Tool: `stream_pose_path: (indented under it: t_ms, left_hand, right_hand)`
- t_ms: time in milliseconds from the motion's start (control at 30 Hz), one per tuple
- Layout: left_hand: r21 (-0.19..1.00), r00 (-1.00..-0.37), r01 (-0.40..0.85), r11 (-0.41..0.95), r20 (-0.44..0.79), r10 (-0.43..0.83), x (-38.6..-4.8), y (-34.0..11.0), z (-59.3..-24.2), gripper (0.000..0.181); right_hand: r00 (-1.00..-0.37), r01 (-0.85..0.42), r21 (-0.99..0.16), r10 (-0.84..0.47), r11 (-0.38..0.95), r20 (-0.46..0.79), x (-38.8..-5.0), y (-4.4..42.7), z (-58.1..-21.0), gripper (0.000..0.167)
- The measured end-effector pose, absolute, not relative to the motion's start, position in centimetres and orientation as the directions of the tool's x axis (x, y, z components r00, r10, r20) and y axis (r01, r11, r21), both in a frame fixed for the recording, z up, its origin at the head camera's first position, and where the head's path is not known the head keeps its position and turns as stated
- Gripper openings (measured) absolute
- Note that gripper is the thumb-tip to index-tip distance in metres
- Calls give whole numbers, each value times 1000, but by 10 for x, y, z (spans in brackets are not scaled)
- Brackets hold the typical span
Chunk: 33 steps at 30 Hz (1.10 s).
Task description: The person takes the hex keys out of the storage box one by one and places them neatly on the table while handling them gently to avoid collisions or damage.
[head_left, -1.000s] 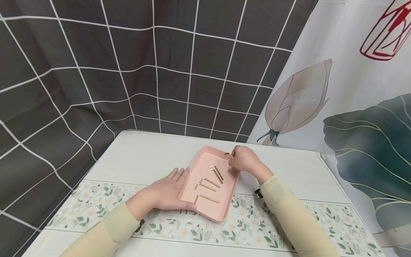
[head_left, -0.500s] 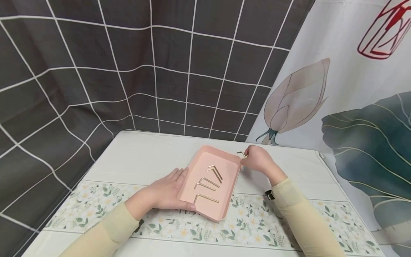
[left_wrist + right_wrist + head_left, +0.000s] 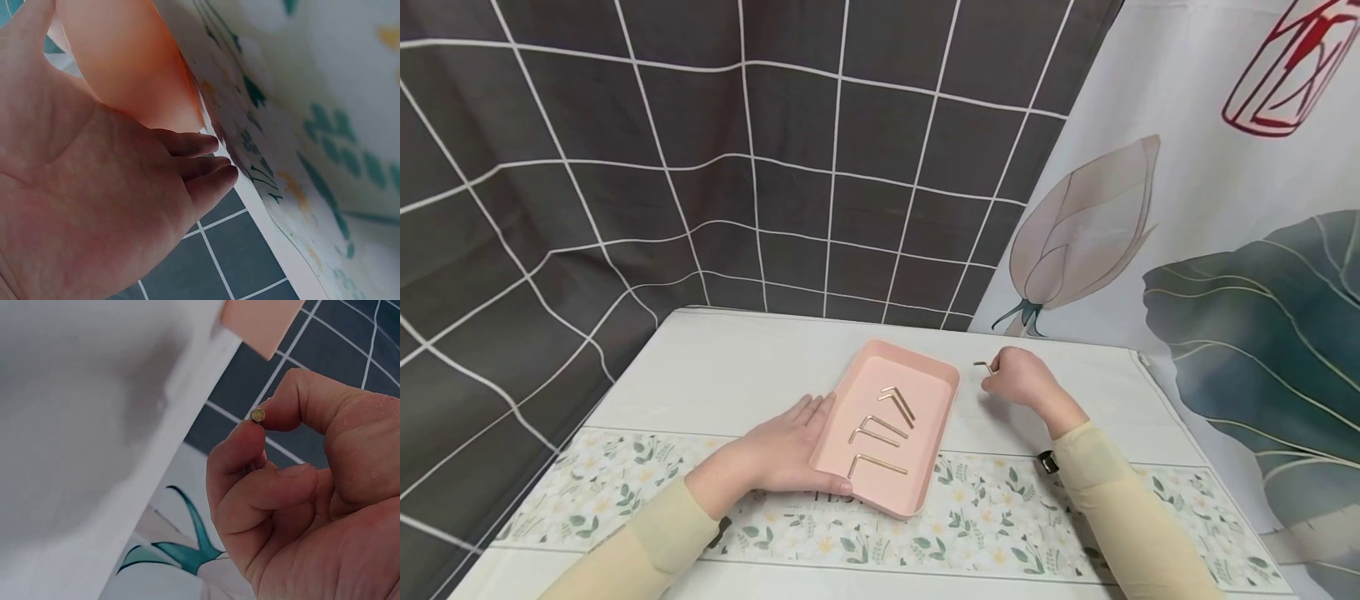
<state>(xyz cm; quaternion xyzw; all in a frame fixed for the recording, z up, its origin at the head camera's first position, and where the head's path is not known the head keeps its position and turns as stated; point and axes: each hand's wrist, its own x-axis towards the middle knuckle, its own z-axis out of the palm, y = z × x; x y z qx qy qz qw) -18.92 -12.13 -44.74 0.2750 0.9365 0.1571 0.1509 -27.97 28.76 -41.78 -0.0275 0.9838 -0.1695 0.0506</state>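
In the head view a pink tray (image 3: 942, 433) lies on the table with several gold L-shaped hex keys (image 3: 883, 463) in it. My left hand (image 3: 775, 450) rests along the tray's left side, fingers straight and thumb at its near corner; the left wrist view shows the palm (image 3: 94, 181) beside the pink wall (image 3: 137, 69). My right hand (image 3: 1026, 383) is above the table to the right of the tray, pinching another hex key (image 3: 984, 364). In the right wrist view that key's hexagonal end (image 3: 257, 415) shows between thumb and forefinger, the other fingers curled.
The table (image 3: 737, 358) has a white cover with a floral band (image 3: 1000, 508) across it. Behind it hangs a dark curtain (image 3: 790, 200) with white grid lines, and at the right a pale curtain (image 3: 1195, 192) printed with plants.
My right hand has moved rightward from over the tray's far right corner to beyond its edge, carrying the pinched hex key. My left hand keeps its place at the tray.
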Motion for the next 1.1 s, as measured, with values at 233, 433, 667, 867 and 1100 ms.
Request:
stream_pose_path:
  t_ms: [233,433,667,867,1100]
  left_hand:
    - [380,-800,474,794,-190,569,-189,-123,-448,146]
    - [381,-797,481,790,-185,574,-189,-123,-447,146]
    - [386,-797,481,788,-182,576,-189,-123,-447,146]
    - [379,-797,484,788,-180,576,-190,-123,-448,147]
    - [380,-798,481,790,-183,574,-190,-123,-449,147]
  right_hand:
    - [-991,-14,-333,-58,943,-121,-278,299,-425,35]
    - [-989,5,-329,-45,944,-142,-276,306,-432,37]
    - [-985,-5,-332,-61,943,-159,-274,316,-438,40]
    - [-985,-9,-309,-62,951,-163,-271,320,-440,36]
    - [-981,20,-298,-38,954,-188,-269,320,-444,35]
